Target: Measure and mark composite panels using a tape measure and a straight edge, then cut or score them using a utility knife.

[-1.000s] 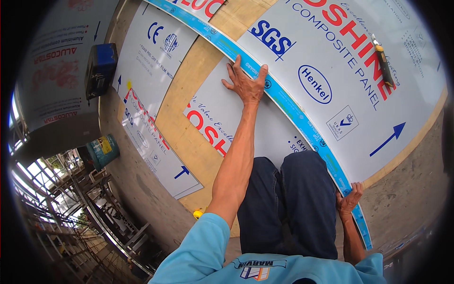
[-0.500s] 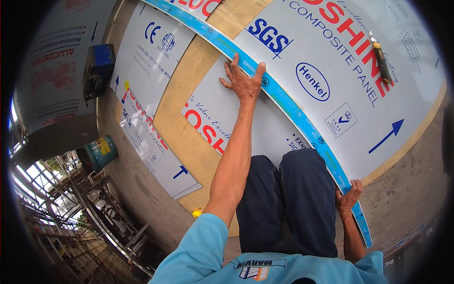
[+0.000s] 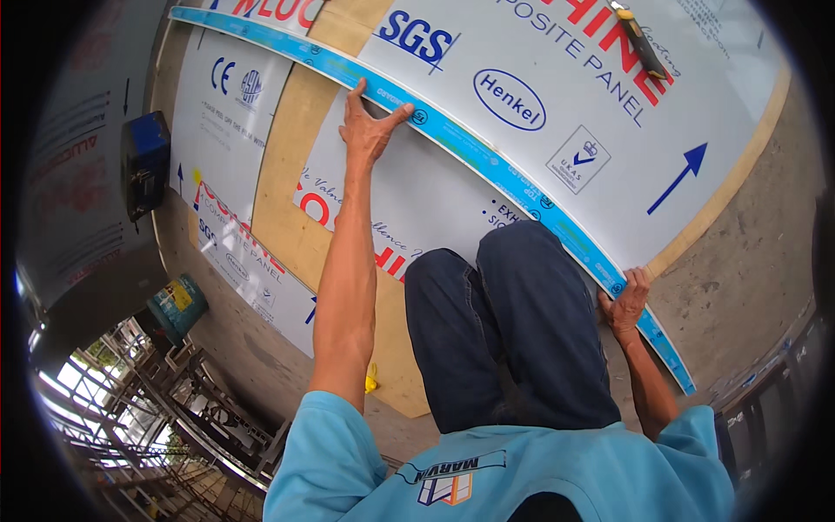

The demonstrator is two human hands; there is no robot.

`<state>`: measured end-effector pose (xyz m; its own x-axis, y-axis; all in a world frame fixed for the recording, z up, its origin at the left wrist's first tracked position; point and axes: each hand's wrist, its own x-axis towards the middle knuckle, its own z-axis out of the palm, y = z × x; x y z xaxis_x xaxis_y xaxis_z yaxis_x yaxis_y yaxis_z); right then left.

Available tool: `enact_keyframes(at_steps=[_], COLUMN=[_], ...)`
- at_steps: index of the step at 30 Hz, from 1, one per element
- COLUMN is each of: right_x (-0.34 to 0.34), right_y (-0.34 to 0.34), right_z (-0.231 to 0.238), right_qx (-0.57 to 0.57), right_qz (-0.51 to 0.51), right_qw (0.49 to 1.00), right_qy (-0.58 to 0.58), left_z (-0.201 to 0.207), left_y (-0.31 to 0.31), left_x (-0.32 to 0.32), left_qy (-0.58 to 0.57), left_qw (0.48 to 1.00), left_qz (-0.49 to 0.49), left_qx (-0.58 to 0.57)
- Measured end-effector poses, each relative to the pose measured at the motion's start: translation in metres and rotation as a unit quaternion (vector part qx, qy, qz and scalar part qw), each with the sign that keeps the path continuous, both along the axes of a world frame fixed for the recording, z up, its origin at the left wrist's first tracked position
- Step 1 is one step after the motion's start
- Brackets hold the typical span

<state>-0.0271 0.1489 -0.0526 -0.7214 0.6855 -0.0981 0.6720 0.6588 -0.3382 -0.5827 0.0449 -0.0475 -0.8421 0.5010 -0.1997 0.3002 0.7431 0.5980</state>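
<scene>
A long flat bar covered in blue film (image 3: 474,157) lies slantwise across the panel sheets, from the upper left to the lower right past my knees. My left hand (image 3: 368,130) rests against its near edge, thumb and forefinger spread apart with their tips on the bar. Near the lower right end, my right hand (image 3: 624,304) is closed around the bar, fingers over its far edge. Beneath the bar is a large grey-white composite panel (image 3: 600,191) with red and blue print. A utility knife with a dark and yellow handle (image 3: 642,45) lies on that panel.
Other printed panel pieces (image 3: 228,113) lie at the left over a tan board (image 3: 291,161). A blue and black box (image 3: 146,165) and a green bucket (image 3: 177,306) stand further left. Metal framework (image 3: 174,400) fills the lower left. A small yellow object (image 3: 372,378) lies near my left arm.
My view has shifted, so the panels, knife and bar appear further left and higher. Both hands keep their places on the bar.
</scene>
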Motion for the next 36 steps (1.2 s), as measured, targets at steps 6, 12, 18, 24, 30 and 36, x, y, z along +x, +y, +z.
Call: enact_keyframes(at_steps=[6,12,18,24,30,36], right_x=[-0.003,0.005,0.002,0.005,0.006,0.007], right_y=[0.0,0.005,0.005,0.008,0.007,0.005], right_z=[-0.001,0.006,0.008,0.011,0.007,0.004], right_qx=[0.008,0.005,-0.001,-0.04,-0.021,-0.001], right_qz=[-0.006,-0.012,-0.008,-0.018,-0.024,-0.023], right_qw=[1.0,1.0,1.0,0.999,0.999,0.999], right_qy=[-0.007,-0.016,-0.012,0.018,0.025,0.026], left_z=[-0.007,-0.006,-0.009,-0.006,-0.002,0.002], left_y=[-0.002,0.01,0.005,0.007,0.008,0.013], left_x=[-0.025,-0.01,-0.014,-0.013,-0.009,-0.006], left_qy=[-0.073,-0.079,-0.075,-0.041,-0.026,-0.01], left_qw=[0.997,0.996,0.997,0.998,0.999,0.998], left_qz=[-0.031,-0.03,-0.028,-0.041,-0.042,-0.048], left_qx=[0.003,-0.001,-0.008,-0.012,-0.014,-0.033])
